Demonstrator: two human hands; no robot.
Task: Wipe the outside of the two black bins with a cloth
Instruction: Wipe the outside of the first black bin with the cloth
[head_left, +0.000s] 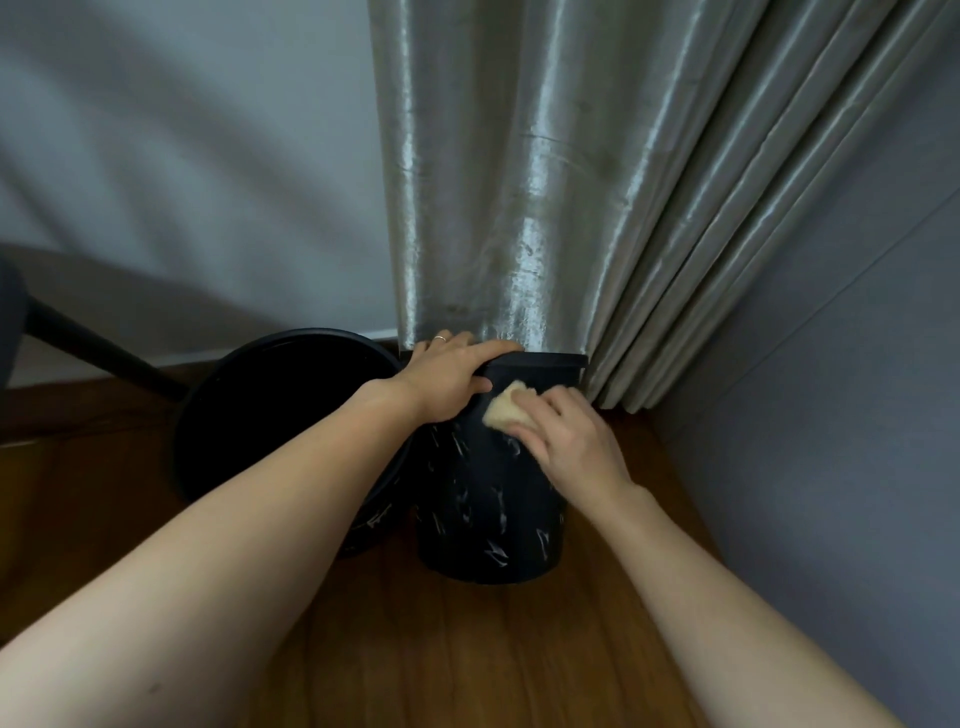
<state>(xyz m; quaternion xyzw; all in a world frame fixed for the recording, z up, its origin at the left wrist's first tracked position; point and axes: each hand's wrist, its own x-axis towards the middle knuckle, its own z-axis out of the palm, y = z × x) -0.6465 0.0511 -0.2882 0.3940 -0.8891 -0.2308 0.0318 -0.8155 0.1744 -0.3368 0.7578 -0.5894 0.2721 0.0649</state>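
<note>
A long silvery curtain hangs in folds down the pale wall and reaches almost to the wooden floor, where a darker grey wall closes the corner on the right. Two black bins stand side by side on the floor in front of the curtain. The left bin is the wider one seen from above, its open mouth dark inside. The right bin stands just beside it, close enough that they seem to touch, and its outer wall carries pale marble-like streaks. Its top edge lies right under the curtain hem. At far left a dark slanted leg of some furniture comes down to the floor.

The left hand grips the rim of the right bin, fingers curled over the top edge and thumb on the outer wall; a ring shows on one finger. The right hand presses a small beige cloth flat against the upper outside wall of the same bin, just below the rim, with fairly straight fingers laid over the cloth.
</note>
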